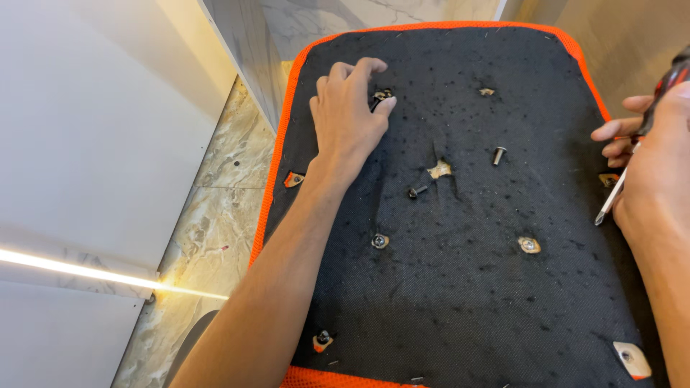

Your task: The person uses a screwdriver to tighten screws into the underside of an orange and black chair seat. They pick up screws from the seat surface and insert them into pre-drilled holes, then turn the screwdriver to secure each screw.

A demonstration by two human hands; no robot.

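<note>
We see a small dark bolt at the upper left of the black, orange-edged seat underside, pinched between the closed fingers of our left hand, directly under the fingertips. Our right hand, well apart at the right edge, grips a red-handled screwdriver whose shaft slants down-left. Loose bolts lie between, above the marble floor

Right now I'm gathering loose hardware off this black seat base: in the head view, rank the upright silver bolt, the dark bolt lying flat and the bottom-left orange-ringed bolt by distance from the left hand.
1. Dark bolt lying flat, centre, nearest the left hand.
2. Upright silver bolt, right of centre.
3. Orange-ringed bolt, bottom-left edge.
</note>
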